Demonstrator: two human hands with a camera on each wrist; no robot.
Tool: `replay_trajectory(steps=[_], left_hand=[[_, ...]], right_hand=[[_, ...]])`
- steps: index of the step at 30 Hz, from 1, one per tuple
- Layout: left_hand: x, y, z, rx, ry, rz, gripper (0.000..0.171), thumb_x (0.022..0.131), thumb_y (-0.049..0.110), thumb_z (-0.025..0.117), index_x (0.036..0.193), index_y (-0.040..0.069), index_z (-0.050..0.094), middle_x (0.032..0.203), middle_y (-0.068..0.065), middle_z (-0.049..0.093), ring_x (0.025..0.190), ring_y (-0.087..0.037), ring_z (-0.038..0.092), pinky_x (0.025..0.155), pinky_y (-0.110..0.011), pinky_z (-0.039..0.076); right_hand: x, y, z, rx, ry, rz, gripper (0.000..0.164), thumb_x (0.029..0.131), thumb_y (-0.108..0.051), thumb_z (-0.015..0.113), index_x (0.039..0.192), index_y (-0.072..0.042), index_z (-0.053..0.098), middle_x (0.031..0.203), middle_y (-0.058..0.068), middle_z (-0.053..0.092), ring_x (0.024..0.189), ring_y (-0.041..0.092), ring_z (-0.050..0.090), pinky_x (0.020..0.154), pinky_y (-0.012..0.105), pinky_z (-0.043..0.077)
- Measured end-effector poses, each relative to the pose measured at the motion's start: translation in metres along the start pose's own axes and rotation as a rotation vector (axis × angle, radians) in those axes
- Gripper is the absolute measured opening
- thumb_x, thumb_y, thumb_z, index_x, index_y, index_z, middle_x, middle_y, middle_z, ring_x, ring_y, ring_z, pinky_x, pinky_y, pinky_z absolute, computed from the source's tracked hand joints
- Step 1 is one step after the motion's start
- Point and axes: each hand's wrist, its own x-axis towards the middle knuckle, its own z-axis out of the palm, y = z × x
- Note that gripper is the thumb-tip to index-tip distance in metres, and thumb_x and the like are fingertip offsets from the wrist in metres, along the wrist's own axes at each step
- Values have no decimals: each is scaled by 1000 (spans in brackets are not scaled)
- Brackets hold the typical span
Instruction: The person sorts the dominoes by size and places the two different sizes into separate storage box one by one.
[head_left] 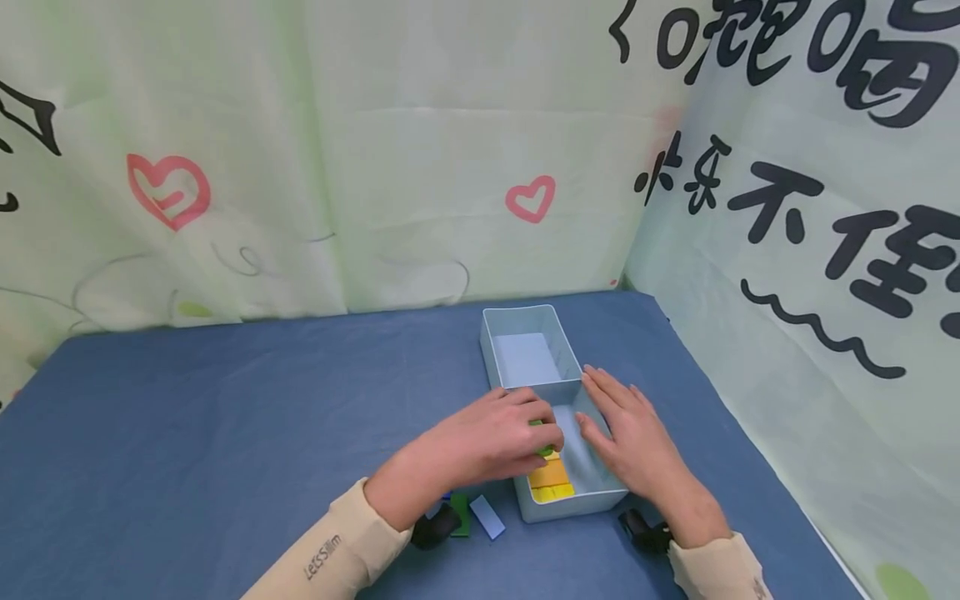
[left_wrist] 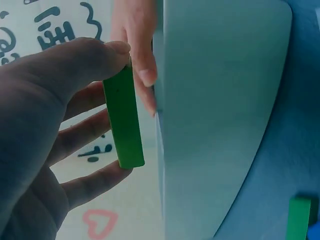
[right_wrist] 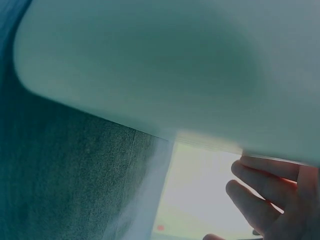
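Observation:
My left hand (head_left: 495, 437) pinches a flat green block (left_wrist: 124, 120) between thumb and fingers, over the near compartment of a light blue two-compartment box (head_left: 573, 505). In the left wrist view the block stands lengthwise, its end at a lower fingertip. Beneath that hand, an orange block (head_left: 549, 473) and a yellow block (head_left: 553, 493) lie along the compartment's left side. My right hand (head_left: 633, 437) rests at the right rim with fingers extended and thumb over the inside. The right wrist view has its fingers (right_wrist: 255, 202) beside the box's outer wall.
Loose on the blue tabletop (head_left: 225, 433), left of the box, lie a light blue block (head_left: 487, 517) and a green block (head_left: 460, 517), with a darker blue piece partly hidden by the left wrist. Printed white curtains (head_left: 420, 183) hang behind and to the right.

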Motion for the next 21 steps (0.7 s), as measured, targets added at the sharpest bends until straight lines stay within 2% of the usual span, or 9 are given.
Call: replay_trajectory(steps=[3, 9, 16, 21], left_hand=[[8, 3, 3, -46, -44, 3, 18, 97, 33, 64, 114, 29, 68, 119, 11, 64, 112, -10, 55, 84, -26, 50], [21, 7, 7, -115, -138, 21, 16, 95, 35, 67, 110, 29, 69, 107, 13, 64, 95, -7, 55, 67, -17, 43], [34, 15, 13, -138, -216, 79, 22, 94, 34, 68, 116, 30, 69, 113, 14, 66, 105, -8, 58, 84, -19, 49], [43, 20, 20, -176, -265, 63, 19, 96, 27, 66, 115, 31, 70, 112, 14, 65, 101, -9, 57, 76, -20, 48]], right_hand=[[0, 1, 0, -2, 9, -11, 56, 99, -25, 59, 146, 0, 45, 155, 17, 42, 141, 37, 40, 114, 64, 25], [0, 1, -1, -2, 6, -12, 54, 99, -25, 58, 147, -1, 45, 155, 16, 41, 142, 36, 39, 114, 63, 25], [0, 2, -3, 1, 2, -29, 50, 102, -23, 54, 146, 0, 46, 155, 17, 42, 142, 38, 39, 114, 64, 26], [0, 3, -4, 9, 8, -42, 48, 102, -20, 53, 145, 0, 47, 153, 16, 44, 142, 38, 40, 112, 64, 28]])
